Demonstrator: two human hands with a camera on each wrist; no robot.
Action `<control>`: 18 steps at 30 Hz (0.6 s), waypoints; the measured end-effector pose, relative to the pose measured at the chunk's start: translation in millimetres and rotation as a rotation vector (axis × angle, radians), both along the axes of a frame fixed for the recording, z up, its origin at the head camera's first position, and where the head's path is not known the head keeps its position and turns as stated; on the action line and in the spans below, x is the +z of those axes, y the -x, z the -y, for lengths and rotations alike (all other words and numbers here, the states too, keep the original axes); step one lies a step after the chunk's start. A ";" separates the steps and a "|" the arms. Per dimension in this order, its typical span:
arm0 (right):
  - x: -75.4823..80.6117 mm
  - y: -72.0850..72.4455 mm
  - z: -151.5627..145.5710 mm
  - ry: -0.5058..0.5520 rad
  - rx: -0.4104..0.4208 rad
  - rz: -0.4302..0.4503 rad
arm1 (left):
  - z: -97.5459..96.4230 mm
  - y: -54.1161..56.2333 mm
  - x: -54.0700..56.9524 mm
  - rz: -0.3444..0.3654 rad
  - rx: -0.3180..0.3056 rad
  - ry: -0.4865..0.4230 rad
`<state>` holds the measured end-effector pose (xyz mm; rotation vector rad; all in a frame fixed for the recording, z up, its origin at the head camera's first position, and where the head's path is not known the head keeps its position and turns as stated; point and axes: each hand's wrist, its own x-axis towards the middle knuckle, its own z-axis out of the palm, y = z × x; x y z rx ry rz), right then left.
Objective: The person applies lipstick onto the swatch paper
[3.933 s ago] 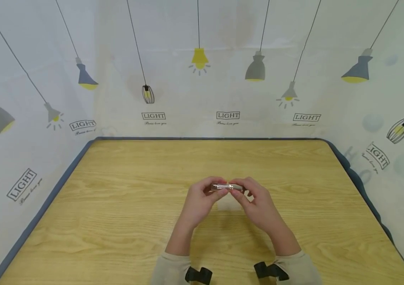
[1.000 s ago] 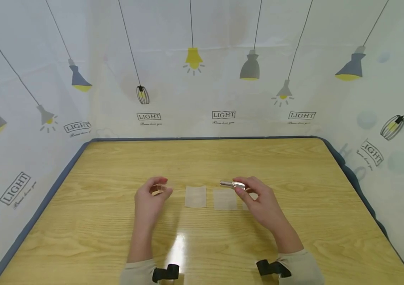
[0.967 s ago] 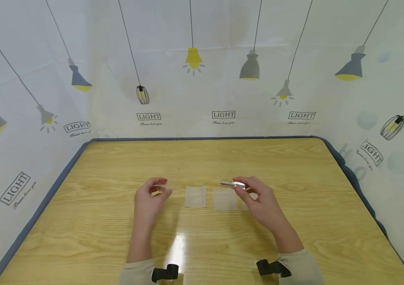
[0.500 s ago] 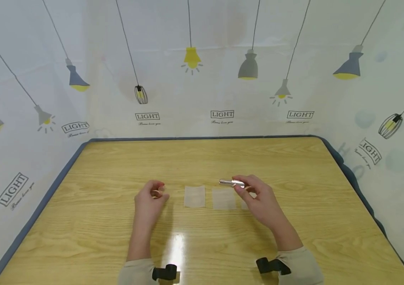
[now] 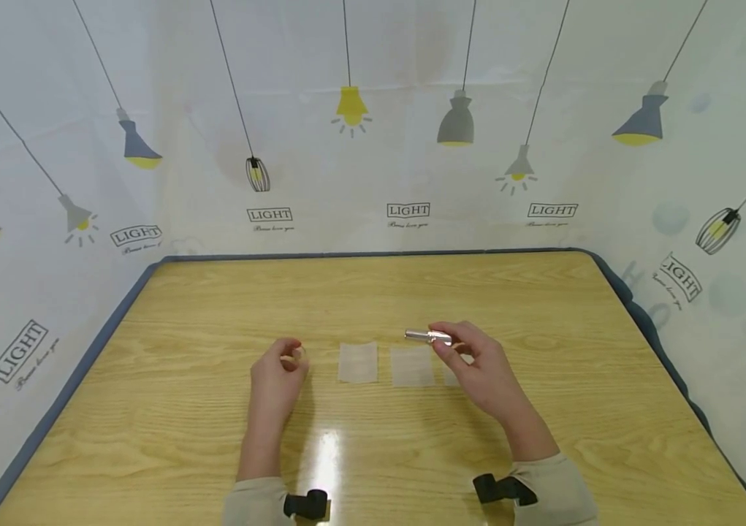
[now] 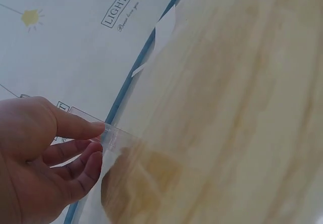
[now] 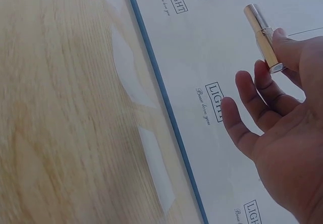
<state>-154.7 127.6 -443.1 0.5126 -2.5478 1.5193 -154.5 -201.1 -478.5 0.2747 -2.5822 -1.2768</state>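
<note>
My right hand point(image 5: 481, 369) pinches a shiny silver-and-gold lipstick tube point(image 5: 419, 336) between thumb and index finger, above the table. Its bare narrow end points left in the head view. In the right wrist view, the other fingers are spread loosely away from the lipstick tube point(image 7: 263, 37). My left hand point(image 5: 275, 380) is off to the left, thumb and fingers pinching a small clear cap point(image 5: 300, 355). That transparent cap point(image 6: 113, 133) is only faintly outlined in the left wrist view. Cap and lipstick are apart, with a wide gap between the hands.
Thin whitish squares lie in a row on the wooden table point(image 5: 169, 351): a left square point(image 5: 357, 363), a middle square point(image 5: 412, 367) and a right square point(image 5: 450, 375) partly covered by my right hand. A lamp-patterned white cloth point(image 5: 320, 175) walls the table on three sides.
Earlier both hands held the capped lipstick together; the cap is now off and away to the left. Over the last second the left hand sinks slightly and turns the cap; the right barely moves.
</note>
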 end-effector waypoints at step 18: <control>-3.7 0.4 -2.3 0.027 0.018 -0.015 | -25.4 -17.8 76.5 0.048 -0.095 -0.118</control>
